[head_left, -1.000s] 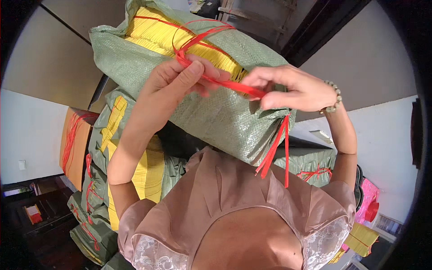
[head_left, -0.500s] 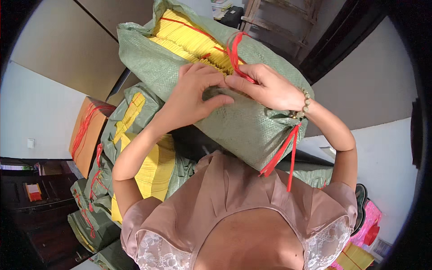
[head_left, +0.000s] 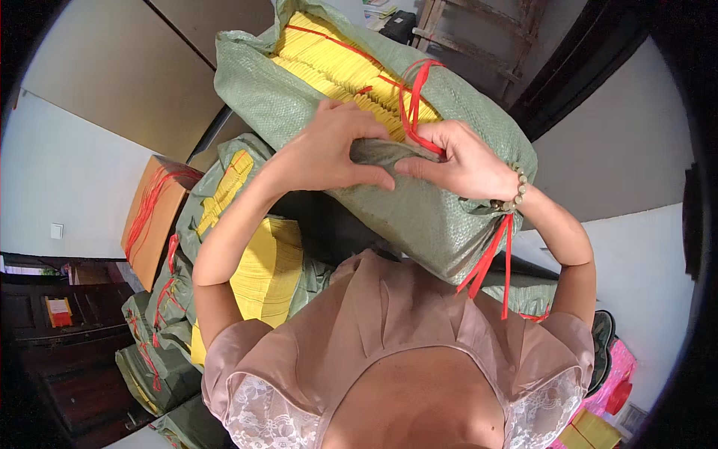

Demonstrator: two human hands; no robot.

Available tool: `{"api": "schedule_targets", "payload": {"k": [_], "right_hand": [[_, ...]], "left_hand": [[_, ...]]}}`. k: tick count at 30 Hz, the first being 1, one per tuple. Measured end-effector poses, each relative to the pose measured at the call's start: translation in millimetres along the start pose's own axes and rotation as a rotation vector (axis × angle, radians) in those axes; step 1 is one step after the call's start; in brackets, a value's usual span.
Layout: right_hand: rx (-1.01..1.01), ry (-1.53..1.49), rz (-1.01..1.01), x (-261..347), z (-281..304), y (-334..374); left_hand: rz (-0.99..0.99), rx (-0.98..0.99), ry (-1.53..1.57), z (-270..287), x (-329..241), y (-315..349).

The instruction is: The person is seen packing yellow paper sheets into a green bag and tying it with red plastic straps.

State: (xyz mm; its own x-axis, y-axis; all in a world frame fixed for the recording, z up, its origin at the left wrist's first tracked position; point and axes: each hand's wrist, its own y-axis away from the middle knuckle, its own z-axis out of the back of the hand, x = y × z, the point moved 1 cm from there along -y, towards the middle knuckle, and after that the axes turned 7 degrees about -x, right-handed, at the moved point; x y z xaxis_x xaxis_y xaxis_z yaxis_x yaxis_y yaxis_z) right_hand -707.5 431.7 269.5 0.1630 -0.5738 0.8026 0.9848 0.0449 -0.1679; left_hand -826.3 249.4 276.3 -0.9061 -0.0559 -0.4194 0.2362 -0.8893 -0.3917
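Observation:
A large green woven sack (head_left: 419, 202) lies slantwise in front of me, its side slit open on bundled yellow paper sheets (head_left: 329, 56) tied with red strap. My left hand (head_left: 329, 150) is curled over the near lip of the opening, fingers inside and thumb apart on the outer face. At the same lip, further right, my right hand (head_left: 467, 161) pinches the sack's edge. A looped red plastic strap (head_left: 413, 97) rises from between its fingers and thumb. More red strap ends (head_left: 493, 258) hang from the sack's gathered right corner, below my beaded bracelet.
On the left stand more green sacks (head_left: 168, 329) and a stack of yellow paper (head_left: 265, 269). Red straps drape over a brown box (head_left: 153, 217) there. A wooden ladder (head_left: 479, 41) leans at the back, and a dark door (head_left: 75, 359) is at lower left.
The view has shifted, so the sack appears further right. My thumbs and the sack's lip sit slightly lower, with more paper showing beside my right hand. The red loop now stands more open.

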Motion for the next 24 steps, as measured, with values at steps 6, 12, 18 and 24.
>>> {"api": "schedule_targets", "payload": {"k": [6,12,18,24], "right_hand": [[0.003,-0.167,-0.083,-13.4,1.2,-7.6],[0.021,-0.298,-0.157,22.2,40.4,-3.6],[0.215,0.150,0.087,57.3,27.7,4.0],[0.174,0.424,0.441,61.2,13.6,-7.6]], "left_hand": [[0.054,-0.031,0.065,-15.7,7.3,4.7],[0.053,-0.153,0.085,-20.1,1.1,14.2],[0.000,-0.206,0.035,-18.2,-2.8,18.0],[-0.035,-0.333,-0.076,-29.8,-9.7,29.0]]}}
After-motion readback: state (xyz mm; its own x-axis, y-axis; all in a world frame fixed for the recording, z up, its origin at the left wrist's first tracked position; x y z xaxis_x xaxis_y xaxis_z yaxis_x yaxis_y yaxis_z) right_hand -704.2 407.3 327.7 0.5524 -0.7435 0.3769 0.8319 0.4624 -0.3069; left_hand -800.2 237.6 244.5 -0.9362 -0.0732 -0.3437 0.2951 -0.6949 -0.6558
